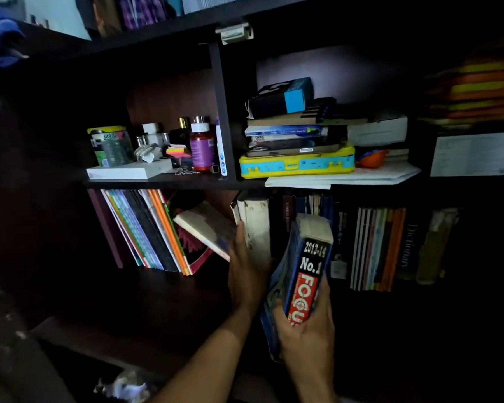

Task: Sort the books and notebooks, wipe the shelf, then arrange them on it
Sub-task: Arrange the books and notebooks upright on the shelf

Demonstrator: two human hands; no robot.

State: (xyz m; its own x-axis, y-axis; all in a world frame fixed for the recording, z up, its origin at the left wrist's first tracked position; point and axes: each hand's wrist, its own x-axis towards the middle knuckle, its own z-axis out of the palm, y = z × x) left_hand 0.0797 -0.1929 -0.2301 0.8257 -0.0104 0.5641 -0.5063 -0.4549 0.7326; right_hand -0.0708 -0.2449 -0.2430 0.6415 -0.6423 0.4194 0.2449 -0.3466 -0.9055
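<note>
**Thick book held at the lower shelf**

The right hand (306,330) gripped the lower end of a thick blue book (303,274), fingers and thumb curled round its spine, which read "2013-14 No.1 FOCUS". The book tilted with its top edge toward the row on the lower shelf (163,292). The left hand (246,274) lay just beside it, fingers straight and flat against a worn white book (256,228) standing upright in the row. Left of that, a pale book (204,225) leaned at an angle against a slanted batch of thin notebooks (146,231). To the right stood more spines, among them a dictionary (409,245). On the upper shelf, a yellow and blue case (297,165) carried a stack of books, and a purple-labelled bottle (201,146) stood in the neighbouring compartment.
</note>
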